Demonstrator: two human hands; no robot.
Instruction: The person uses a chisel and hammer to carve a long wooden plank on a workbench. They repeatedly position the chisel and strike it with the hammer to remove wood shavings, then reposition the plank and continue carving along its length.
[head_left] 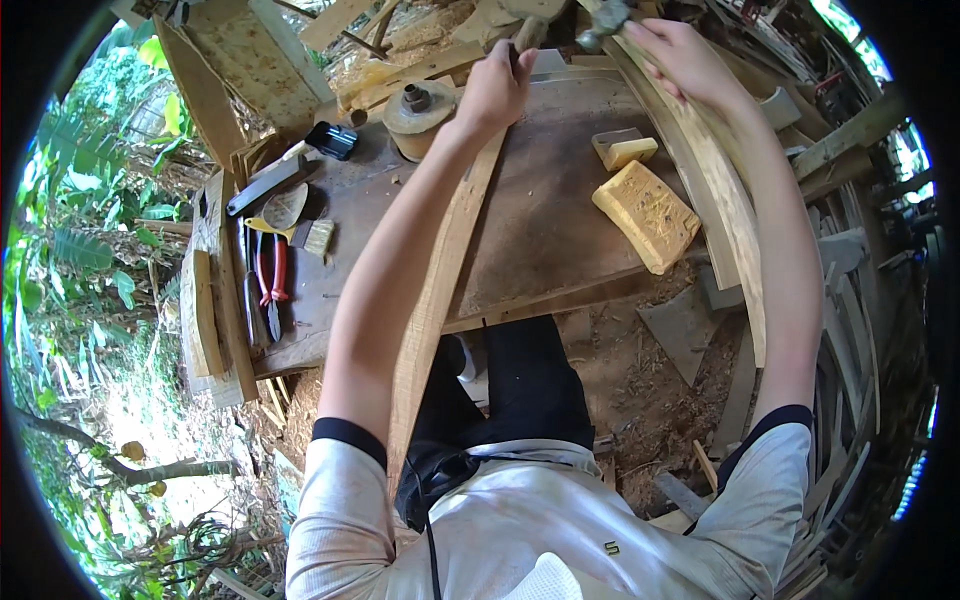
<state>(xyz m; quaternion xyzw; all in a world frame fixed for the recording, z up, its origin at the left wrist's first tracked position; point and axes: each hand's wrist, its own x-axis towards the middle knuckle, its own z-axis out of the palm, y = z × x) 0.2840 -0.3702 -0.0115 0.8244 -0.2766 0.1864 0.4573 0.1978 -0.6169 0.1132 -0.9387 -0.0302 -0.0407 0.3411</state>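
Note:
At the far edge of the workbench (pixel 570 150), my left hand (pixel 497 92) is closed around something dark, mostly hidden by the fingers. A brown wooden piece (pixel 531 35) shows just past it. A long pale wooden strip (pixel 440 275) runs under my left forearm, from near that hand toward my body. My right hand (pixel 685 65) is closed at the far right, with a metal hammer head (pixel 604 22) by its fingertips; the handle is hidden. Beneath my right hand and forearm lie long wooden boards (pixel 735 235).
A carved yellowish wood block (pixel 648 218) and a smaller block (pixel 625 149) sit on the bench's right side. Toward the left are a round wooden piece with a bolt (pixel 418 110), red-handled pliers (pixel 271 280) and a black tray (pixel 332 140). Scrap wood (pixel 850 330) is piled at right.

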